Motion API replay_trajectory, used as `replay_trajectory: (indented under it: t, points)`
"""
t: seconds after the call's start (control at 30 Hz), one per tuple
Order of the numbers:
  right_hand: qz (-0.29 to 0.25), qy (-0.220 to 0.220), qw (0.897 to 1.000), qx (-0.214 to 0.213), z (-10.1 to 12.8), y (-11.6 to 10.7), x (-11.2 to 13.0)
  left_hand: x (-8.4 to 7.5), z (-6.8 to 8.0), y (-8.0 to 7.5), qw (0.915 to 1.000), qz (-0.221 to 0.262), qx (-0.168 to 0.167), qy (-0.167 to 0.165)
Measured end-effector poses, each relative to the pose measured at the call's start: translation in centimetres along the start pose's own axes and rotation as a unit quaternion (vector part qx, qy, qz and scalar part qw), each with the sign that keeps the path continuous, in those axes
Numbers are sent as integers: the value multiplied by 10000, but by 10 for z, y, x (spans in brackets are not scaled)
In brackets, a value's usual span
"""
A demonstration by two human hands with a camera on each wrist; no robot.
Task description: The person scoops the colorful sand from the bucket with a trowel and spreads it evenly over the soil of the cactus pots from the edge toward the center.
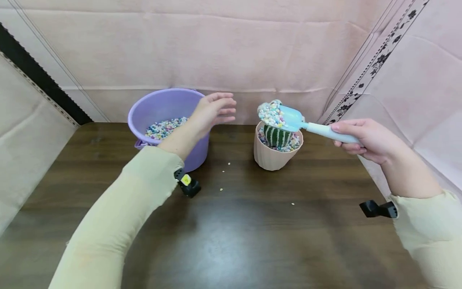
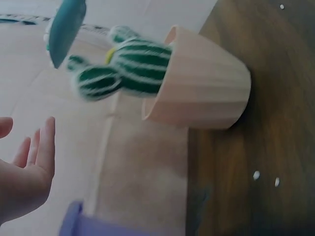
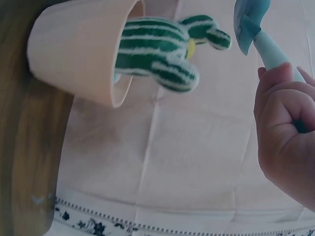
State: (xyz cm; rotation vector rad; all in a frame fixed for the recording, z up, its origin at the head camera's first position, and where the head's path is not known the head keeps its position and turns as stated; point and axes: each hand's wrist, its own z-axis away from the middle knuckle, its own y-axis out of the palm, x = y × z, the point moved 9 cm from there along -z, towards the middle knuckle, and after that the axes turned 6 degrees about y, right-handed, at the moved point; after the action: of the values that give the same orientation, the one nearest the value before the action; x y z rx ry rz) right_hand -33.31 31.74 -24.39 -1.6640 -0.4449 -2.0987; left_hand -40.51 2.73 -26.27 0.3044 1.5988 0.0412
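My right hand grips the handle of a light blue scoop, heaped with small pastel pebbles. The scoop is held above a cactus, green with white stripes, which stands in a pale pink ribbed pot with pebbles around its base. In the right wrist view the cactus shows side arms and a bit of yellow. My left hand, fingers extended and holding nothing, hovers at the right rim of a purple bucket. Pebbles lie inside the bucket, partly hidden behind my left forearm.
A few stray pebbles lie on the dark wooden table in front of the pot and bucket. Pale cloth hangs behind the table and along both sides. Each wrist carries a small black camera.
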Motion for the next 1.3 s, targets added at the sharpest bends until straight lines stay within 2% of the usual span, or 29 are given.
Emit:
replay_trajectory:
  t: [0.1, 0.17, 0.3, 0.5, 0.7, 0.93, 1.07, 1.3]
  points:
    - [-25, -38, 10000, 50, 12, -3, -7, 21, -7, 14, 9996, -130, 125, -198]
    - [-13, -48, 10000, 48, 19, -5, -11, 38, -13, 18, 9992, -155, 19, -357]
    - [-5, -75, 10000, 16, 27, -8, -19, 70, -20, 16, 9971, -324, -305, -617]
    - [-57, -129, 9999, -9, 30, -7, -29, 102, -30, 16, 9921, -840, -314, -878]
    - [150, -61, 9998, -89, 30, -3, -39, 111, -35, 13, 9898, -1024, -595, -789]
    - [210, 90, 9996, -187, 28, -1, -50, 118, -35, 9, 9884, -1092, -443, -960]
    - [231, 166, 9992, -268, 30, -2, -54, 116, -29, 8, 9879, -1135, -444, -956]
    - [333, 221, 9985, -374, 32, -7, -59, 109, -12, 7, 9856, -1231, -542, -1020]
